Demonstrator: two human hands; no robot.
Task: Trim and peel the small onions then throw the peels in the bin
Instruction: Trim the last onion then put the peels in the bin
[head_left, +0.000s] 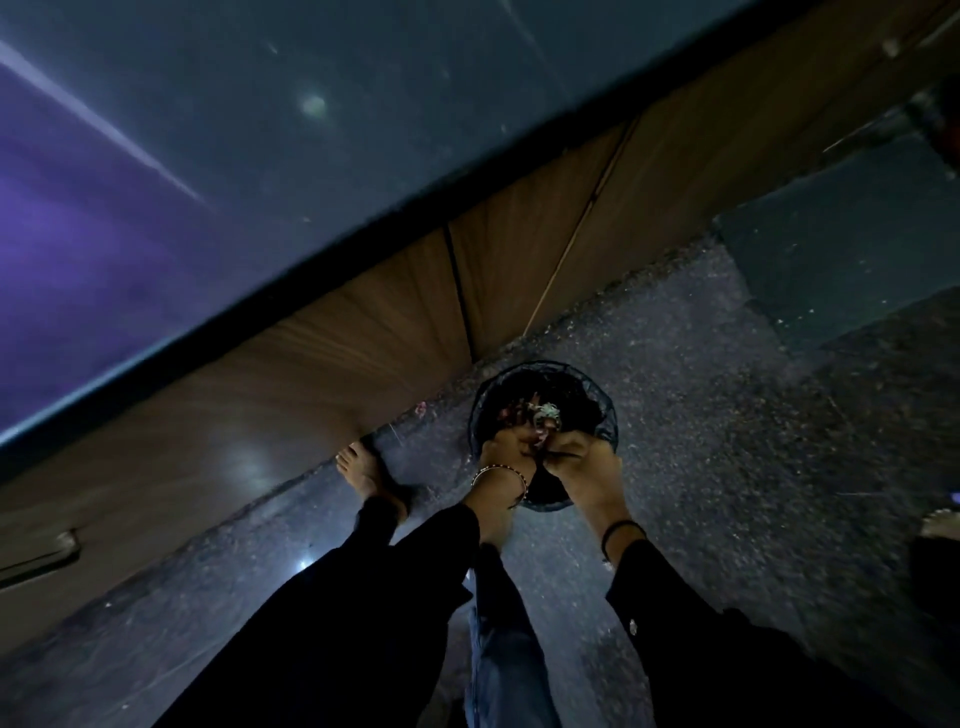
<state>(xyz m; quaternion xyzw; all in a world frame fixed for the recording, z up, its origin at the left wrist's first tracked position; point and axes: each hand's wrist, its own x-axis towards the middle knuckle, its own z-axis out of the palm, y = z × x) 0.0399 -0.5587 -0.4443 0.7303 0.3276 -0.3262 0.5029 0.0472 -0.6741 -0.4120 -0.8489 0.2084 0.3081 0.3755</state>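
Head view looks down on a round mesh bin (614, 415) standing on the speckled floor (727, 441), just off the bottom edge of the cabinet (363, 353). Both hands meet over its near rim. The left hand (506, 452) pinches reddish peels (537, 440); the right hand (584, 460) is curled, on what I cannot tell. Open floor spreads rightward. A bare foot (363, 470) touches the cabinet base.

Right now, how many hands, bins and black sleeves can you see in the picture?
Hands: 2, left hand and right hand
Bin: 1
Black sleeves: 2, left sleeve and right sleeve
Total: 5
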